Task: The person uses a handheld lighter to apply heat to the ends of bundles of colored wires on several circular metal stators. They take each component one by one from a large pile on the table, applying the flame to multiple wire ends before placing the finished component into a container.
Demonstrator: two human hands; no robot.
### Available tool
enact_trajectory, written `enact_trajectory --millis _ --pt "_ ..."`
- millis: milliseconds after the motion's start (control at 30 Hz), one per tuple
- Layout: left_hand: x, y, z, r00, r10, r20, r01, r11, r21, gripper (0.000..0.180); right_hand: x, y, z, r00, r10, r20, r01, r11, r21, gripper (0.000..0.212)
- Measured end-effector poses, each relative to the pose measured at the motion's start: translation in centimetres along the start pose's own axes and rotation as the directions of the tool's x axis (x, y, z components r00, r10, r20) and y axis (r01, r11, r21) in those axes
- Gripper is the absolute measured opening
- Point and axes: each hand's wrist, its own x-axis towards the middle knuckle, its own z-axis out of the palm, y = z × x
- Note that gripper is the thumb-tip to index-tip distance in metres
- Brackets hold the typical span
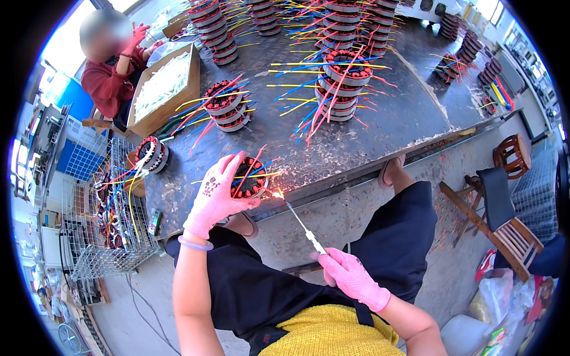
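Observation:
My left hand [218,191], in a pink glove, grips a round motor stator [256,186] by its side at the table's near edge. Red, yellow and blue lead wires stick out from its red-and-black windings. My right hand [354,277], gloved in pink too, is closed around the white handle of a thin, long-necked lighter [314,241]. Its metal neck points up and left, and a small orange flame [278,194] burns at the tip, close beside the stator's right rim. Whether the flame touches a wire cannot be made out.
Stacked stators [339,89] with loose wires stand on the dark table [409,118]; a shorter stack [227,110] and another stator [152,155] are nearer. A cardboard box [194,77] of white strips sits by a seated co-worker [107,83]. Left is a wire basket [89,255]; right, a wooden chair [504,219].

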Motion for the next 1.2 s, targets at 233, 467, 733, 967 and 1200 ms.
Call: enact_trajectory --millis 233,467,733,967,1200 --pt "0.0 -0.2 0.2 1.0 0.018 -0.007 -0.018 1.0 -0.002 0.1 0.1 -0.4 0.1 1.0 0.014 0.001 -0.014 1.0 0.008 0.035" --pt "0.0 -0.3 0.2 0.999 0.03 -0.013 -0.03 1.0 0.001 0.101 0.0 0.0 0.0 1.0 0.02 -0.01 -0.019 0.999 0.048 0.036" --pt "-0.1 -0.4 0.3 1.0 0.02 -0.008 -0.02 1.0 0.011 0.101 0.2 0.1 0.1 1.0 -0.006 -0.001 0.007 1.0 0.025 0.035" --pt "-0.1 -0.3 0.3 1.0 0.015 -0.005 -0.015 1.0 0.017 0.1 0.1 0.3 0.0 0.999 -0.042 0.004 0.041 0.999 0.031 0.033" --pt "-0.2 -0.6 0.4 1.0 0.01 -0.005 -0.01 1.0 0.024 0.1 0.0 -0.2 0.0 1.0 -0.014 0.002 0.014 1.0 0.015 0.033"
